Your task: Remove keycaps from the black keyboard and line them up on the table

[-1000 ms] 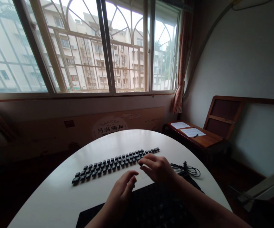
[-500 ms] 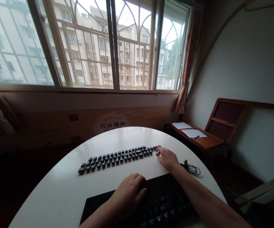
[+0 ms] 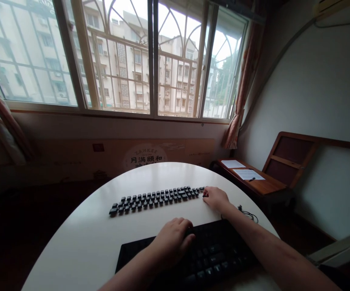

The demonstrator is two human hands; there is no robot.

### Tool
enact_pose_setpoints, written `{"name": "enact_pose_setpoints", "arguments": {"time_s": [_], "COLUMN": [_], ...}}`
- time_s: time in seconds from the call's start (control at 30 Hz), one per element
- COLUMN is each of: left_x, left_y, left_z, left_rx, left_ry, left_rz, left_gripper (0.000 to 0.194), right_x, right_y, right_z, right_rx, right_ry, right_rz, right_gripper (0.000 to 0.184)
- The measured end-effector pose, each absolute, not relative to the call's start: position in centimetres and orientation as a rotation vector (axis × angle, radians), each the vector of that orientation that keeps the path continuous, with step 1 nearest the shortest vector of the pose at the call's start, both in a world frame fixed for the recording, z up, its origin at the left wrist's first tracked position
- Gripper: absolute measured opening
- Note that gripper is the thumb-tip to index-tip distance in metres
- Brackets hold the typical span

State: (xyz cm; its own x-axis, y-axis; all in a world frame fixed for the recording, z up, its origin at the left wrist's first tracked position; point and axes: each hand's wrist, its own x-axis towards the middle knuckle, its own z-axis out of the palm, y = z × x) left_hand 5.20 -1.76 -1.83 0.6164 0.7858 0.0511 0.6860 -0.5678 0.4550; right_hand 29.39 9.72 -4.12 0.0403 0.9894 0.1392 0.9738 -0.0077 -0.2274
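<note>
A black keyboard point(image 3: 214, 258) lies at the near side of the round white table point(image 3: 71, 242), and its upper part shows no keys. My left hand point(image 3: 175, 238) rests over it with curled fingers; whatever is between thumb and fingers is hidden in dark. Beyond, loose black keycaps point(image 3: 156, 198) stand in slanting rows. At their right end, my right hand point(image 3: 215, 198) pinches a single black keycap point(image 3: 205, 196) at the tabletop, partly covered by the fingers.
A coiled black cable point(image 3: 249, 215) lies right of my right forearm. Past the table's edge, a wooden bench point(image 3: 262, 186) carries papers point(image 3: 247, 174) and a pen point(image 3: 251, 179). A printed cardboard panel point(image 3: 177, 153) stands below the barred window point(image 3: 175, 72).
The camera view has turned slightly, so the table scene sits a little further right. My right fingers have closed in around the keycap, which shows less. My left hand stays over the keyboard.
</note>
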Motion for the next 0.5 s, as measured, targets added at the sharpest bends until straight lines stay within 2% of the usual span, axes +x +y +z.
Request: {"name": "enact_pose_setpoints", "arguments": {"time_s": [0.3, 0.5], "left_x": [4.86, 5.03], "left_y": [-1.74, -1.64], "left_z": [-2.32, -1.98], "left_rx": [2.406, 2.402], "left_ry": [1.139, 1.144], "left_rz": [0.411, 0.387], "left_gripper": [0.04, 0.042], "right_x": [29.19, 29.58], "right_y": [10.45, 10.04], "right_z": [-4.45, -4.57], "right_rx": [-2.028, -1.994], "right_ry": [-1.996, -2.016], "right_rz": [0.09, 0.096], "right_gripper": [0.018, 0.019]}}
